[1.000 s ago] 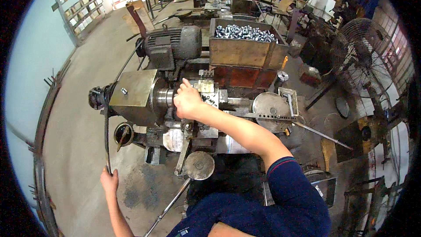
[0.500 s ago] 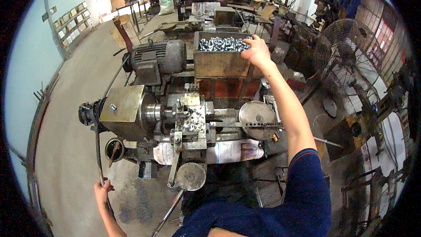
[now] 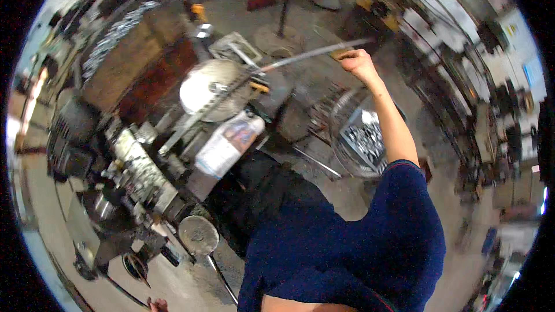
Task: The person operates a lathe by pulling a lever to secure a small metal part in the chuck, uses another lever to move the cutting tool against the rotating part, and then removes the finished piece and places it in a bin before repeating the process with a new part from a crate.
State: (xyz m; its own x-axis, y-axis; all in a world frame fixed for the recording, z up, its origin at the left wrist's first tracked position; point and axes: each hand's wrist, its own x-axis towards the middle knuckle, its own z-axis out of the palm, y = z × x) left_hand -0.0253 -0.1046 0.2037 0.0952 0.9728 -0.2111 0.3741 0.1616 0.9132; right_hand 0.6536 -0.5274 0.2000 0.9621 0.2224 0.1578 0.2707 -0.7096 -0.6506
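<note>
Dull floor backs the right hand near a slender metal rod.

The right arm extends forward, fingers bent; the left hand shows partly, low down.

Left hand cut off by bottom edge; can't tell its grip on the dark rod. Right hand blurred, contact with the lever unclear. Metal parts in the wooden crate smeared. Right forearm hides some of the round container.
</note>
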